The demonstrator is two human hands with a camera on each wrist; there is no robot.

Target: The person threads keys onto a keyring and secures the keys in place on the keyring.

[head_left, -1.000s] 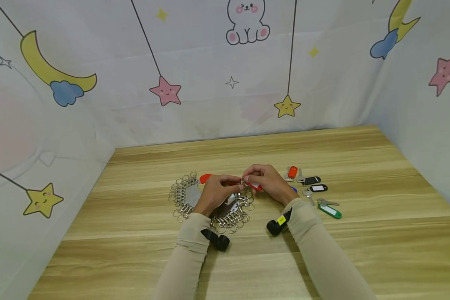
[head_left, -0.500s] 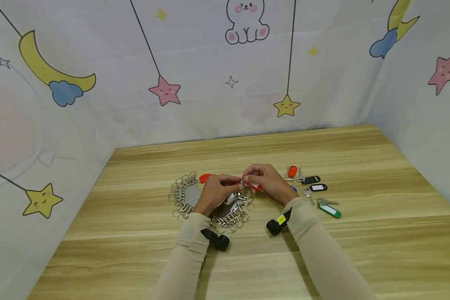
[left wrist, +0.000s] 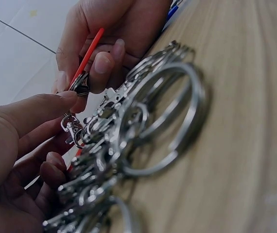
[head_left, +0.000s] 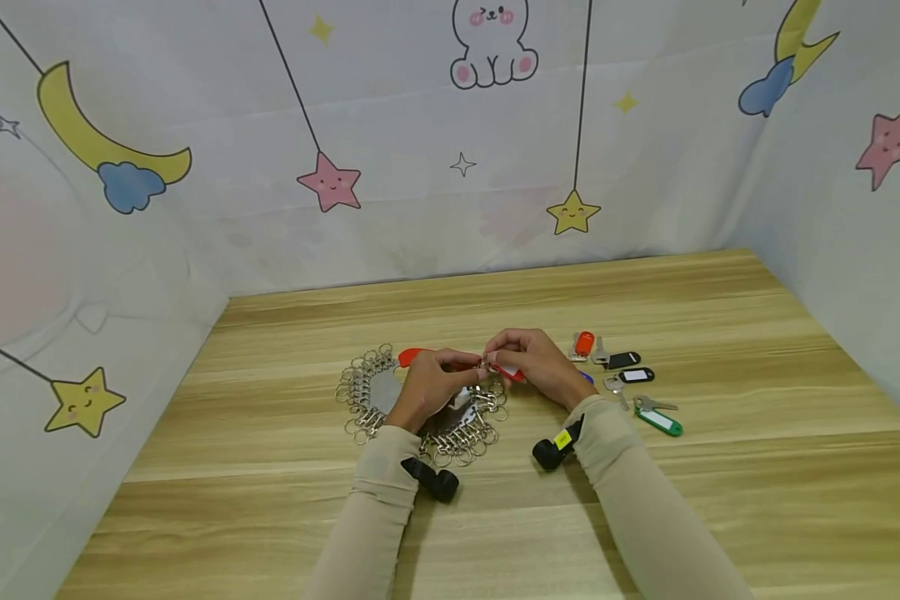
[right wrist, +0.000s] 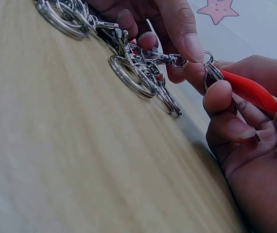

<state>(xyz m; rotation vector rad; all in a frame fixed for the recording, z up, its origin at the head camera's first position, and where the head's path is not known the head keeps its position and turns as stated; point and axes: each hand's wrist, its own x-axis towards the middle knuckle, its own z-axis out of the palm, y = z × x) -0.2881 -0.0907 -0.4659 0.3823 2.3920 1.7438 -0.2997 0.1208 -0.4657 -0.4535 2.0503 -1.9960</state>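
My left hand [head_left: 433,385] pinches a split key ring between thumb and finger, near the tip of my right hand [head_left: 536,367]. The ring hangs from a metal swivel clasp [right wrist: 164,58], seen in the right wrist view. My right hand holds a red key tag [right wrist: 249,91] and a key [right wrist: 246,119], whose small coiled ring [right wrist: 213,75] meets the left hand's ring. Whether the two rings are threaded together cannot be made out. Below the left hand lies a round grey metal plate [head_left: 387,390], edged with several clasps and rings [head_left: 461,442]. The left hand covers part of it.
Keys with tags lie right of the hands: an orange tag [head_left: 585,343], two black tags [head_left: 622,360], a green tag [head_left: 659,422] and a partly hidden blue tag [head_left: 587,378]. A red piece [head_left: 412,357] shows behind the left hand. Printed cloth stands around the wooden table [head_left: 495,533].
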